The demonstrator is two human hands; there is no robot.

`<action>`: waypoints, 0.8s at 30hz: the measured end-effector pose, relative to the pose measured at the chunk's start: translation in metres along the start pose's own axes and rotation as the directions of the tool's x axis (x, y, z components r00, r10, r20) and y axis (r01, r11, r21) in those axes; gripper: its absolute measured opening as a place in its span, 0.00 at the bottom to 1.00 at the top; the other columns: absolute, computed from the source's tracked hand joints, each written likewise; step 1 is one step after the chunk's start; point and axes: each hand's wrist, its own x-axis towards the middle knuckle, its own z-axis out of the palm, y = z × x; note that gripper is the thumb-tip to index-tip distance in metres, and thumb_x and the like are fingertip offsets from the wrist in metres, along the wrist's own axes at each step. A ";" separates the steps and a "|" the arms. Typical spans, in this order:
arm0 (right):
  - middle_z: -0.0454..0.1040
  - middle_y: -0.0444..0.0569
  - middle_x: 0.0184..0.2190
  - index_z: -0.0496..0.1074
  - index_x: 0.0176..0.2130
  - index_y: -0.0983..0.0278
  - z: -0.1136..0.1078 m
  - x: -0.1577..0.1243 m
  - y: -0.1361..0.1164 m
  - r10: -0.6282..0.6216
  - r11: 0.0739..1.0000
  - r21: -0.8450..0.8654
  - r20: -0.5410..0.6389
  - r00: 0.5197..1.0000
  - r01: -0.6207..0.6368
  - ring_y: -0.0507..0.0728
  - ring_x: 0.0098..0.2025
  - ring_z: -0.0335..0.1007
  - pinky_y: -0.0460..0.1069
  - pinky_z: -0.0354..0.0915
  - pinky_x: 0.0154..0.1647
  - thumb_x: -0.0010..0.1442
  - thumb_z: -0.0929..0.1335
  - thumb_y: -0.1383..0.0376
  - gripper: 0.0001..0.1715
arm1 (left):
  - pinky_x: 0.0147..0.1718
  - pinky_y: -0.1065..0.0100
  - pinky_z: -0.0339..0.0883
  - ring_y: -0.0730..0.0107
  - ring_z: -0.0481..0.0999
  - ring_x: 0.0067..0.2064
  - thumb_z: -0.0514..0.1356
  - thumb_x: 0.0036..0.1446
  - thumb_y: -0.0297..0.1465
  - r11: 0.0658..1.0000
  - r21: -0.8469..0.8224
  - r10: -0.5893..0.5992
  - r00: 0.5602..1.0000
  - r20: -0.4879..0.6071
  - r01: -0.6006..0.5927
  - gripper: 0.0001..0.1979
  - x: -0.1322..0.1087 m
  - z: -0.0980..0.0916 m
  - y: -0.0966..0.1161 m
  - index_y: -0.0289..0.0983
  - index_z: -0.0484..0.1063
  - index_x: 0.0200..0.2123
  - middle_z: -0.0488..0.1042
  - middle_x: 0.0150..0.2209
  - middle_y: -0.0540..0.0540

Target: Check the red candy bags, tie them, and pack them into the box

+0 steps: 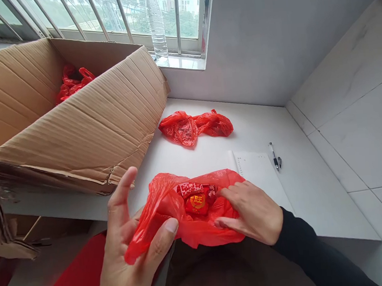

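A thin red plastic bag (213, 233) is held in front of me above the table's near edge, its mouth spread. Inside it lie several wrapped candies, among them a red packet with a gold character (197, 202) and a red-and-white patterned one (190, 189). My left hand (132, 238) grips the bag's left side, thumb over the rim and index finger raised. From the right, my right hand (248, 208) reaches into the mouth, thumb and fingers apart. Its fingertips are at a small dark red candy (211, 194); whether they touch it is unclear.
Crumpled red bags (196, 127) lie farther back on the white table (251, 125). A large cardboard box (88, 132) at left contains more red bags (72, 83). To the right are a notebook (256, 166) and a pen (274, 157). A bottle (157, 27) stands on the sill.
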 end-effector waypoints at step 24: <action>0.72 0.46 0.44 0.71 0.41 0.56 -0.087 -0.019 -0.021 0.059 0.757 0.511 -0.673 0.737 0.406 0.55 0.48 0.70 0.50 0.66 0.49 0.69 0.65 0.63 0.05 | 0.33 0.65 0.70 0.71 0.67 0.18 0.47 0.68 0.49 0.993 -0.121 0.044 0.961 0.272 -0.011 0.23 0.047 0.014 0.048 0.40 0.73 0.35 0.60 0.12 0.56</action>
